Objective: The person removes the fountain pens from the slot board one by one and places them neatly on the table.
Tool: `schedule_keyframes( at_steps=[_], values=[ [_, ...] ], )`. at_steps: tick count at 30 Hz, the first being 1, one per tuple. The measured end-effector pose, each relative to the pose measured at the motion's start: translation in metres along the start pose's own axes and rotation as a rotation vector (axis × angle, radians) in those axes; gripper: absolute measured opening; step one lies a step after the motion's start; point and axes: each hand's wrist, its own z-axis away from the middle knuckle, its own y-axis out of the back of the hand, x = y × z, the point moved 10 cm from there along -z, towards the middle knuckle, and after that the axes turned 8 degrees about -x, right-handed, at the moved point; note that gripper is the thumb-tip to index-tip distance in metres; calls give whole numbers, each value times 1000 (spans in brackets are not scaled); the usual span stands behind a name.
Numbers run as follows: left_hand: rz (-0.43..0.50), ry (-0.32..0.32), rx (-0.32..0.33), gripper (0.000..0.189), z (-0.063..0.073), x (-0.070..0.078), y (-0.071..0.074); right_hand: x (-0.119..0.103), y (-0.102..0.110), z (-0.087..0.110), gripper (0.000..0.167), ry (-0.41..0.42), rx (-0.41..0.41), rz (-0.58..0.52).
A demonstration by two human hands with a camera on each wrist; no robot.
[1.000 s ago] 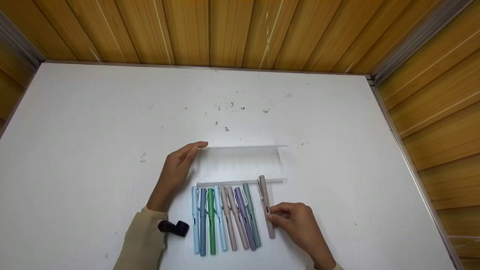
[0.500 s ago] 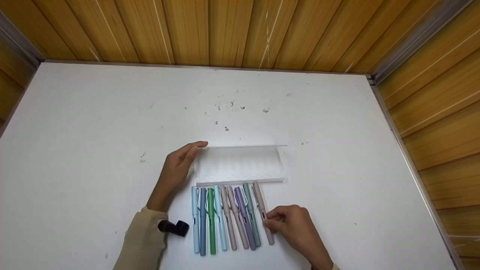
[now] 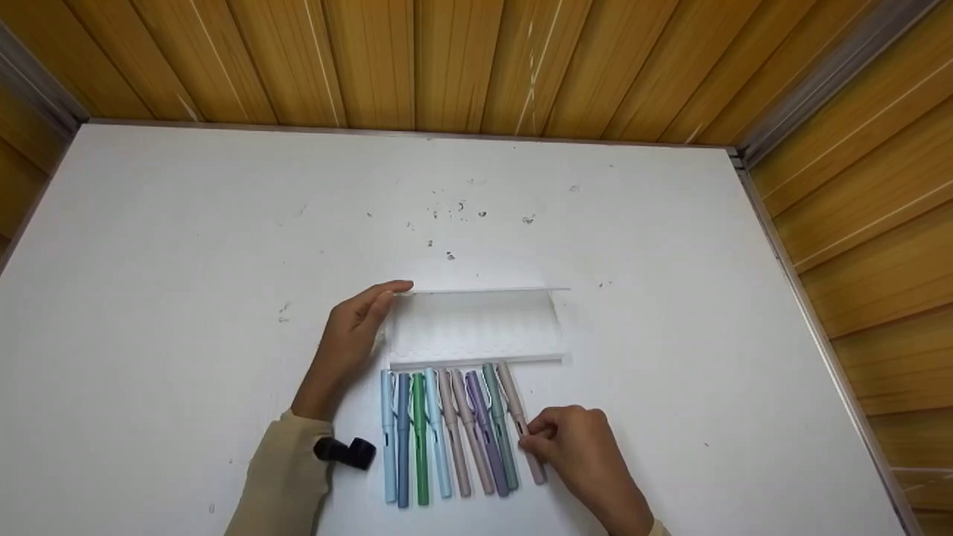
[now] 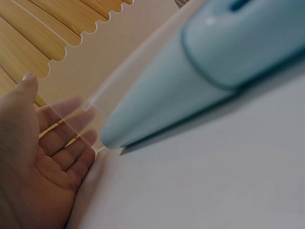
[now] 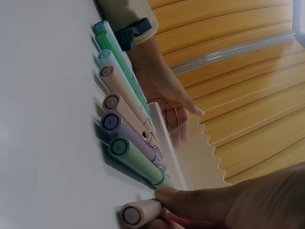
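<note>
My right hand pinches a pinkish-beige pen between thumb and fingers, low on its barrel, at the right end of a row of capped pens. Next to it lies a grey-green pen, then a purple pen. Farther left are two more beige pens, a green pen and several blue ones. Behind the row stands a clear plastic pen rack with a scalloped edge. My left hand holds its left end, thumb at the scalloped edge and fingers behind the clear panel.
A white table with dark scuffs lies under everything. Wood-patterned panels rise behind it and at the sides. A black strap with a small block sits on the left wrist, close beside the leftmost pen.
My right hand has moved the pinkish-beige pen leftward and slightly toward me, up against the grey-green pen. My left hand and the rack have stayed put.
</note>
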Motion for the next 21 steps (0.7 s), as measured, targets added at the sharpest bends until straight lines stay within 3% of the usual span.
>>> schedule_keyframes(
  at_steps=[7, 15, 18, 21],
  values=[
    [3, 12, 4, 37, 1, 0, 1, -2, 1, 1, 13, -8, 5, 69],
    [-6, -12, 6, 36, 0, 1, 1, 1, 3, -3, 17, -7, -24, 63],
    [32, -24, 6, 37, 0, 0, 2, 0, 18, -7, 15, -17, 24, 83],
    [58, -35, 12, 40, -3, 2, 4, -8, 44, -14, 17, -2, 137, 142]
  ],
)
